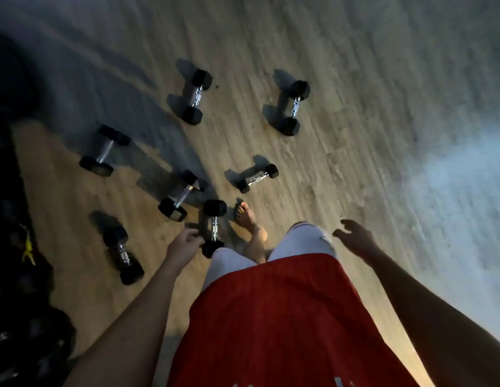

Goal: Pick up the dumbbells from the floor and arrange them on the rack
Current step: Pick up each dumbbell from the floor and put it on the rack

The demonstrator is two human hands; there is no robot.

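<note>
Wood floor (354, 107): nearest dumbbell (214, 226) lies just right of your left hand (183, 244), axis pointing away from you. Left fingers are blurred, so I cannot tell their state; right hand (354, 238) is farther off, fingers spread, empty.

Both arms reach down and forward, forearms bare. Left hand (184, 244) low, fingers loosely curled, gripping nothing far as I can tell. Right hand (354, 238) held out bit wider, fingers relaxed and slightly spread, empty. Bare foot (247, 217) planted out front.
</note>
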